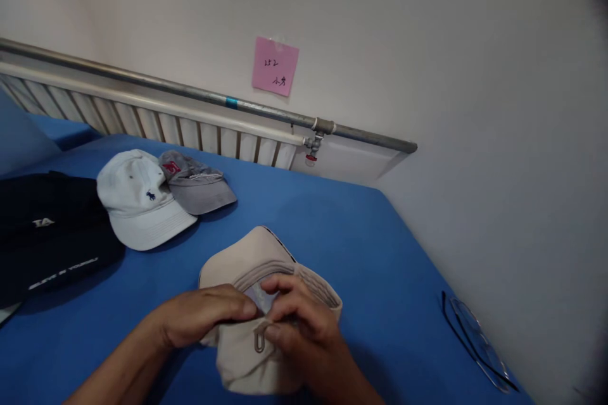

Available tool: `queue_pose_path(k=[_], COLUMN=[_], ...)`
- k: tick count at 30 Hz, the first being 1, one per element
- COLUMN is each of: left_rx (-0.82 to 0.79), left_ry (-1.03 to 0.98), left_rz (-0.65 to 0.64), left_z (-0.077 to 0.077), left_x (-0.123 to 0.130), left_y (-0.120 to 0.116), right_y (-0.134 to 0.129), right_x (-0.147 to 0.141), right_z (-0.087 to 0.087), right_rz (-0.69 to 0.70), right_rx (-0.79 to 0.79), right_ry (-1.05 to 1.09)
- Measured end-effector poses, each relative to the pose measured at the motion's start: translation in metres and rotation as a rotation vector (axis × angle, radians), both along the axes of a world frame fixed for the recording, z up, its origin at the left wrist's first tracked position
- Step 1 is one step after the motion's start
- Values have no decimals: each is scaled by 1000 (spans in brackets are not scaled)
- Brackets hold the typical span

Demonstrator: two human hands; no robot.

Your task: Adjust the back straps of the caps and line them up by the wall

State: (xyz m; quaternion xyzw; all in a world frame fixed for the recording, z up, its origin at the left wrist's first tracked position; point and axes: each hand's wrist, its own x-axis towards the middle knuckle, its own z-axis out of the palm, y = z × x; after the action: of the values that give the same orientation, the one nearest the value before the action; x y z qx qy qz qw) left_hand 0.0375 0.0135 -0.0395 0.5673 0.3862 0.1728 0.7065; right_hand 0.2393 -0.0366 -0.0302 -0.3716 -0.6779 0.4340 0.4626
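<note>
A beige cap (247, 256) lies upturned on the blue surface, its brim pointing away from me and its inner band showing. Near its strap end is a small metal buckle (259, 340). My left hand (204, 314) grips the cap's left edge, thumb stretched over the opening. On the right, my right hand (304, 323) pinches the fabric beside the buckle between thumb and fingers. The fingertips of both hands almost meet at the cap's back edge. Part of the cap is hidden under my hands.
On the left of the blue surface (332, 221) lie a black cap (52, 202), a white cap (142, 202) and a grey cap (202, 186). Glasses (477, 342) lie at the right edge. Behind are a radiator (190, 133), a pipe (180, 88) and a pink note (275, 66).
</note>
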Motion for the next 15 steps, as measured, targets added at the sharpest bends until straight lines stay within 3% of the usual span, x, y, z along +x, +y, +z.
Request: queue_pose_path(k=[5,9,11,15], left_rx=[-185,-408,-402,-224], left_ry=[-62,-156,-162,-116], left_rz=[74,226,196,-21], left_z=[-9,-11,-5,6], left_x=[9,17,17,12], left_y=[-4,-5,-6,-6], right_y=[5,8,8,7], right_x=[0,-4,-5,-5], right_z=[-7,-17,-19,-17], right_rz=[75,89,100,166], right_rx=[-271,-325,-307,-289], right_ry=[322,465,472,406])
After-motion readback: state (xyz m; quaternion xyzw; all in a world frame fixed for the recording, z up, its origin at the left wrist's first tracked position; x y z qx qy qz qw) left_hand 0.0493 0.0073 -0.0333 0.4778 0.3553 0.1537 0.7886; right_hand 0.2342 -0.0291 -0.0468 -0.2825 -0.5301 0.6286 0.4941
